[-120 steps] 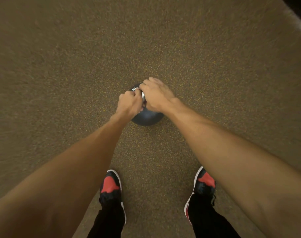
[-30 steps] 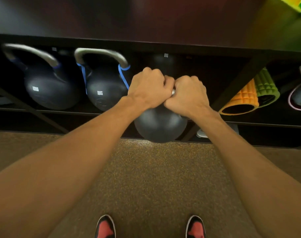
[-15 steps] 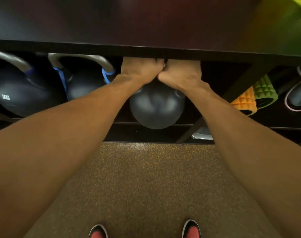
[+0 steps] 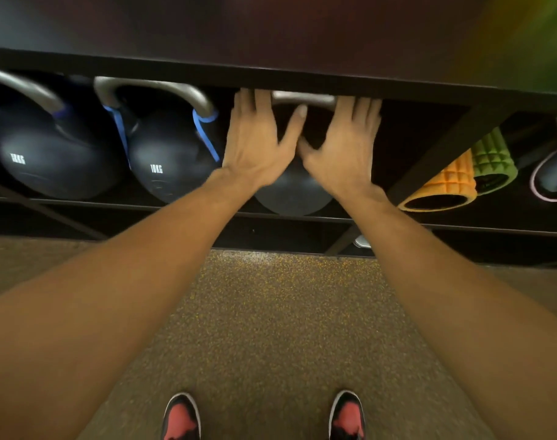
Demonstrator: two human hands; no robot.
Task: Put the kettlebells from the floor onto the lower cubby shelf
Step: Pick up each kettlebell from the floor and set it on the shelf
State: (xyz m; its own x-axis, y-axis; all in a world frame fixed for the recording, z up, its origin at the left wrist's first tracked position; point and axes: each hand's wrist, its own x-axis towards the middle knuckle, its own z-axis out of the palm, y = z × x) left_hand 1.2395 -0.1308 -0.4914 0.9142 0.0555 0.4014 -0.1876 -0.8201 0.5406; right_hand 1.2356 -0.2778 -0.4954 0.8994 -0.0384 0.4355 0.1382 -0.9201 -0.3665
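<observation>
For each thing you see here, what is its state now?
Left hand: open, fingers spread.
Right hand: open, fingers spread.
Middle kettlebell: on shelf, released.
Blue-banded kettlebell: on shelf.
Left kettlebell: on shelf.
Orange roller: lying on its side.
Green roller: lying on its side.

Bare forearms, no sleeves, no watch, no bands at the wrists. Left hand [image 4: 260, 144] ungloved, no rings visible, nails short. Right hand [image 4: 343, 150] ungloved, likewise without rings. Well below the left hand, left shoe [image 4: 181, 419]: red toe panel, black surround, white edge trim. Well below the right hand, right shoe [image 4: 347, 417]: same red, black and white pattern.
</observation>
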